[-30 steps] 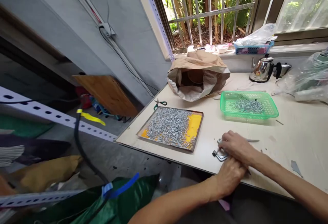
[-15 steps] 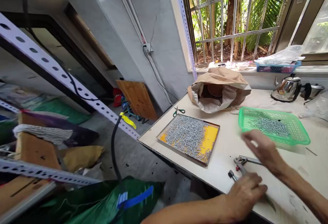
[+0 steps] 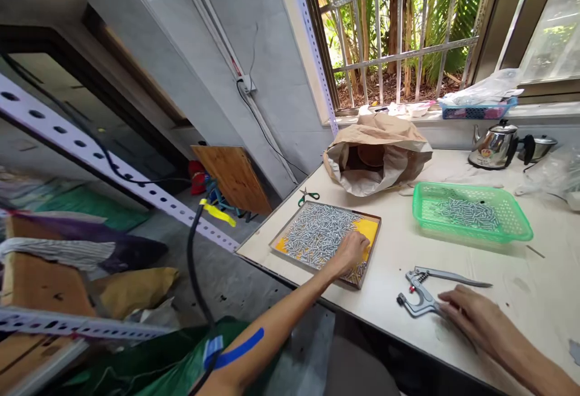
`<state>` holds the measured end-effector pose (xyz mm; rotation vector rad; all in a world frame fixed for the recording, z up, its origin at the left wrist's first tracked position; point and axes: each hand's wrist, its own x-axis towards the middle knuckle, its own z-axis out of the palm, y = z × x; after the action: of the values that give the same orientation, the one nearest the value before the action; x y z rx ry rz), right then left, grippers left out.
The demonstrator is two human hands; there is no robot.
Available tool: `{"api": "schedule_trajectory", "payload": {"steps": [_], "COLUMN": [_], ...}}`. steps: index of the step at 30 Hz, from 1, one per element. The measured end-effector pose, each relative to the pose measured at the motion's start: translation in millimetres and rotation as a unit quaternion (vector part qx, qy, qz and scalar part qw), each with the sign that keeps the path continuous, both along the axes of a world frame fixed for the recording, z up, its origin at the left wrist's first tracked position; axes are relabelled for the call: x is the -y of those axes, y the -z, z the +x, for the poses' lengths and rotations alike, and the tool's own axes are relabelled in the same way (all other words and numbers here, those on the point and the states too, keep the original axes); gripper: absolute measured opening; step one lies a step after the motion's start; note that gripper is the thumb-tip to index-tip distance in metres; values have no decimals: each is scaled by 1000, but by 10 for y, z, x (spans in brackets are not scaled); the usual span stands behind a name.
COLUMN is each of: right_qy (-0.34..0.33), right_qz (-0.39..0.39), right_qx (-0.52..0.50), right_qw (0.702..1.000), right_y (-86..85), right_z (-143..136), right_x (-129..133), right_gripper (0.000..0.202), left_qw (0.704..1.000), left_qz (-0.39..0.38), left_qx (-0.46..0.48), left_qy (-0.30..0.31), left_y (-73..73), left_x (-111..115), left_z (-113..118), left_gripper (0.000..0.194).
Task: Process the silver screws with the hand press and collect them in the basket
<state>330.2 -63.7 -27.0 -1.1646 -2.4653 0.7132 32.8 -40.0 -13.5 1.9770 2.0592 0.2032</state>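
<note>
I have the left hand down in the one shallow tray, over its right side. Loose metal screws cover most of the yellow bottom there, far too many for me to count. The fingers curl downward, and I cannot tell whether they pinch any screw, because the back of the hand blocks my view. My right hand lies over the lower handle of a single plier-like metal tool; its fingers are loosely bent, and whether they grip the handle I cannot tell. The tool's upper handle sticks out free, apart from the lower one.

Around these on the table I count one pair of green-handled scissors just beside the tray's far left corner, one open paper bag behind the tray, and one green basket with a smaller pile of metal pieces. Farther back stand one kettle and one metal pot, with clear plastic near them. One blue basket sits on the windowsill. Closer to me, a black cable and blue tape cross in front of the left forearm.
</note>
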Motion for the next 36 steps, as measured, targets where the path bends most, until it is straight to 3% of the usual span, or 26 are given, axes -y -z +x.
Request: {"api": "schedule_trajectory", "payload": {"steps": [3,6,16,19,24,26,29,32,36], "right_qy": [16,10,17,12,-9,-20,-41,-49,-44], "right_qz": [-35,-34,48,71,115,151,218,263,266], "right_qx": [20,47,153,165,172,173,160,141,142], "right_qw": [999,998,987,984,978,973,962,953,952], "right_y": [60,57,55,17,-6,7,17,0,-41], "right_z": [-54,-76,7,8,-7,-3,6,7,-6], "right_x": [180,176,68,87,134,162,214,266,298], "right_gripper": [26,20,20,21,21,24,27,28,29], "left_qw": [1000,1000,999,997,991,976,929,900,894], "left_qz": [-12,-6,40,58,88,47,-78,-152,-180], "left_qx": [0,-3,6,21,88,203,354,398,395], "left_qy": [19,25,-21,-38,-58,-64,-73,-94,-116], "left_y": [30,72,265,226,-2,-73,-66,53,195], "left_x": [-12,-16,39,58,193,309,510,661,711], "left_z": [-21,-24,7,31,143,271,528,747,864], "left_gripper": [27,23,22,21,19,19,23,28,28]}}
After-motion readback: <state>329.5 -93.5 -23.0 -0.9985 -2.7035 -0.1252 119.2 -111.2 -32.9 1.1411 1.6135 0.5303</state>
